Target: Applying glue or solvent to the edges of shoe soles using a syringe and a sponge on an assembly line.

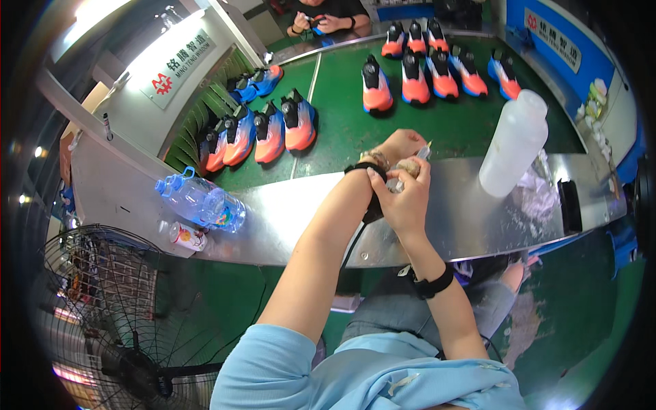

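Observation:
Over the metal front edge of the table, my left hand (pixel 398 145) is bent at the wrist and looks curled, its fingers mostly hidden. A black strap (pixel 369 169) circles that wrist. My right hand (pixel 408 199) is closed against it, thumb at the strap. Out of the right fingers pokes a small clear bottle with a narrow tip (pixel 425 150), partly covered by the hand. Something tan and rounded (pixel 409 166) shows beside these fingers; I cannot tell what it is. Coral, white and blue sneakers (pixel 299 126) stand in groups on the green surface ahead.
To the right stand a large white plastic bottle (pixel 514 143), crumpled white material (pixel 536 197) and a black object (pixel 569 207). A clear blue-capped water bottle (pixel 205 203) and small jar (pixel 188 236) are at left. A wire fan (pixel 130 328) stands lower left. Another person's hands (pixel 328 24) work at the far end.

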A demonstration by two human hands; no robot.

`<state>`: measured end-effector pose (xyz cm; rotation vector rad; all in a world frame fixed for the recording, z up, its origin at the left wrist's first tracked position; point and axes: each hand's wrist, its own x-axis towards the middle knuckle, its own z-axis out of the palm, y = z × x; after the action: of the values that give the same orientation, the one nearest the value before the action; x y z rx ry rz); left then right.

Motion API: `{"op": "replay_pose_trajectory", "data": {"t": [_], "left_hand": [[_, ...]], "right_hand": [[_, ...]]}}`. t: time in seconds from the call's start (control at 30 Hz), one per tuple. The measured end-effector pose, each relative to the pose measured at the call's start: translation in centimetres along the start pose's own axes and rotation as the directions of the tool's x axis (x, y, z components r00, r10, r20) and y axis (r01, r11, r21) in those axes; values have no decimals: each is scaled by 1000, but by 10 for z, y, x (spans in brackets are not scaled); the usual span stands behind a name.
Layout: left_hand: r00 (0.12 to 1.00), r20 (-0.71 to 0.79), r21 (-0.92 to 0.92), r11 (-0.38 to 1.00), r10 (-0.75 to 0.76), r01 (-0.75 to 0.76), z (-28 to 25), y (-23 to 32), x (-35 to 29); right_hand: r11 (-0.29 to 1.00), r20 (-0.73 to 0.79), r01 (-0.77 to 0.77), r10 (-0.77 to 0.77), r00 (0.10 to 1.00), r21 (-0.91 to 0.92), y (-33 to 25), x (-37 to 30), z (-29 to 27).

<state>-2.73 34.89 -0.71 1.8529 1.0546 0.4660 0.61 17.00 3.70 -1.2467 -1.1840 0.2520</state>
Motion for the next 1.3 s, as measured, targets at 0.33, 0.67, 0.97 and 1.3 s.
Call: {"op": "replay_pose_trajectory", "data": {"t": [0.33,0.67,0.97,1.3], "left_hand": [[868,-116,-749,616,-484,243,-17,-25,-41],[803,21,-966,194,-596,169,-30,-57,-37],[807,36,-967,183,-589,177,-30,-61,-42],[791,6,-969,191,-611,155,-28,-49,-45]], "right_hand": [[996,127,-33,44,991,-88,7,-4,18],[994,286,-104,105,952,-17,15,7,28],[988,333,-154,149,931,-11,16,6,28],[991,295,-129,131,946,-27,15,3,26]]}}
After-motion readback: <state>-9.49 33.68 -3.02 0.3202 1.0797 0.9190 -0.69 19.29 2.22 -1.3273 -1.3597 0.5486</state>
